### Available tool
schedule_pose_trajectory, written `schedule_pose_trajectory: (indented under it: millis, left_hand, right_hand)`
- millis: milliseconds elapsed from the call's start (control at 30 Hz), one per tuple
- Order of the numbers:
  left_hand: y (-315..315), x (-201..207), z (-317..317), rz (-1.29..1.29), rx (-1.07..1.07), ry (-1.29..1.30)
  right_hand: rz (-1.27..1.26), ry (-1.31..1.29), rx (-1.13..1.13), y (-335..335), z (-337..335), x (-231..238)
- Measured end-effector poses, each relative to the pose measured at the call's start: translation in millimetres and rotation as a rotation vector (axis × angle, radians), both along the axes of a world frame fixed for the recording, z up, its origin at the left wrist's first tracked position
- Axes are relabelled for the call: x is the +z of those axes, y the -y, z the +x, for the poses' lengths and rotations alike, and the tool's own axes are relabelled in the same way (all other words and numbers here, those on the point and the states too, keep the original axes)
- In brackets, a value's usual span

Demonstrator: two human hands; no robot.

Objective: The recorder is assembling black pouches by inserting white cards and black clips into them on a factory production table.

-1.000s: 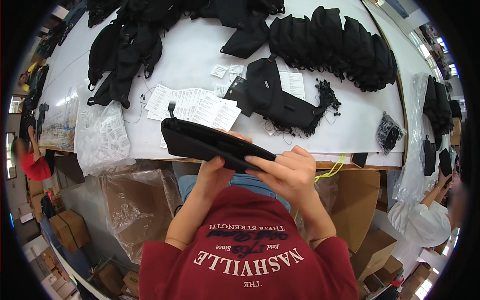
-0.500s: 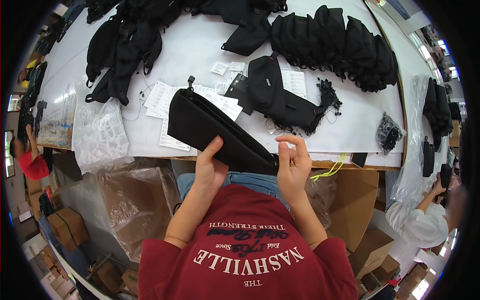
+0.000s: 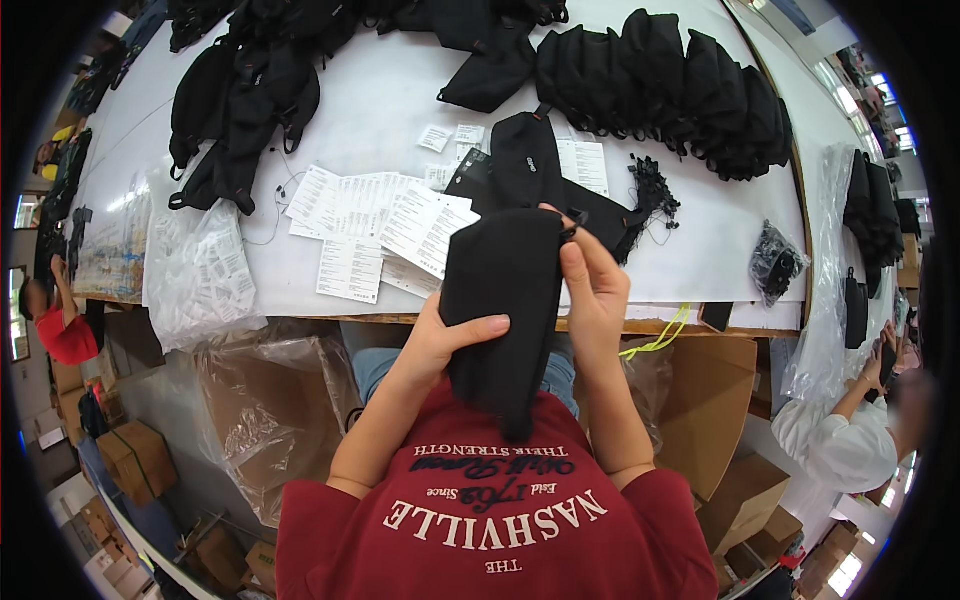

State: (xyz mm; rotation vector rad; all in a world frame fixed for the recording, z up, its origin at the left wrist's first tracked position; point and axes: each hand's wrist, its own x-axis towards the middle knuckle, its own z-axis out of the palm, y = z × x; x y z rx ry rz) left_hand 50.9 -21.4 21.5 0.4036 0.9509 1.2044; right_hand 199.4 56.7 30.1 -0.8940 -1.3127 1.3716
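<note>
- Red shirt (image 3: 500, 520), soft cloth with light and dark lettering; lower part cut off by the frame.
- Black pouch (image 3: 500, 300), matte fabric, long tapering shape, held upright before the torso across the bench edge; back face and interior hidden.
- Left hand (image 3: 440, 335), gripping the pouch at its left side, thumb flat on the front; remaining fingers mostly concealed behind.
- Right hand (image 3: 597, 285), thumb and forefinger narrowed on the pouch's upper right corner, beside a small dark pull; exact contact hard to make out.
- Carton (image 3: 265, 420), brown cardboard under wrinkled clear film, beneath the bench edge; contents unclear.
- Bench (image 3: 380, 110), smooth white top; far side cut off.
- Clear plastic bag (image 3: 205, 275), crinkled, filled with small white slips.
- Printed sheets (image 3: 350, 265), white paper, overlapping in a fan.
- Second pouch (image 3: 527, 160), black, lying flat; lower end hidden behind the held one.
- Tangle of black cords (image 3: 655, 190), thin and knotted.
- Row of black pouches (image 3: 660, 90), packed side by side, individual edges merging.
</note>
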Motion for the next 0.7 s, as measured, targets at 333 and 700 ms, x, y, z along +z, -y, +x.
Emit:
schedule_pose_trajectory:
  millis: [333, 700]
  left_hand:
    - [-7.6, -5.0, 2.5, -0.111, 0.138, 0.073]
    - [-29.1, -14.7, -35.5, -0.149, 0.320, 0.382]
  right_hand:
    - [0.308, 0.299, -0.222, 5.2, 5.7, -7.3]
    - [0.168, 0.279, 0.345, 32.8, 10.9, 6.3]
